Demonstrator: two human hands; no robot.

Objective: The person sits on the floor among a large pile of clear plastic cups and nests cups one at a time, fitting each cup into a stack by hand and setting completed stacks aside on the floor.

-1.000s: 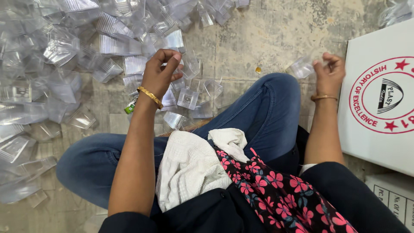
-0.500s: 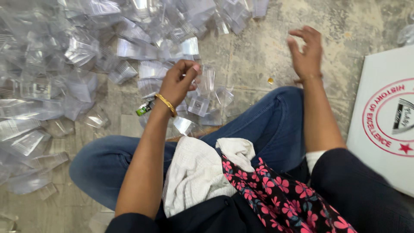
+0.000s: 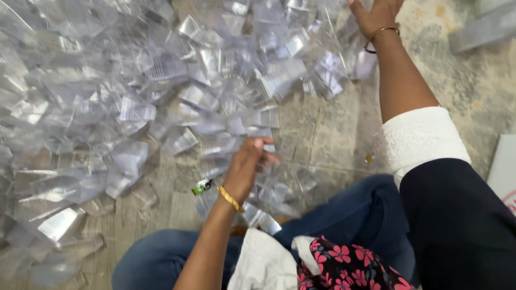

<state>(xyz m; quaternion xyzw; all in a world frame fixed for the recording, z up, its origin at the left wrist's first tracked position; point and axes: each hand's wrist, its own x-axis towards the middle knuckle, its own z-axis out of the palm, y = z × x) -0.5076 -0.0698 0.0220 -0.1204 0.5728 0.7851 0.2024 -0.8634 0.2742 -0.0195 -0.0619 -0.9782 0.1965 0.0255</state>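
Note:
A big heap of clear plastic containers (image 3: 161,96) covers the stone floor in front of me. My left hand (image 3: 244,164), with a gold bangle (image 3: 230,198) on the wrist, is curled over a clear plastic container (image 3: 269,190) at the near edge of the heap, just beyond my knee. My right hand (image 3: 376,16) stretches far out to the heap's top right side. It touches the clear pieces there, and its fingers are cut off by the top edge of the view.
I sit on the floor in blue jeans (image 3: 355,215) with a white and flowered cloth (image 3: 301,266) in my lap. A small green-labelled item (image 3: 201,186) lies near my left wrist. A white box (image 3: 505,172) sits at the right edge, a grey slab (image 3: 484,27) top right.
My right arm has swung from the white box side out and up to the far part of the heap. My left hand stays at the near pieces. The view has shifted left and forward.

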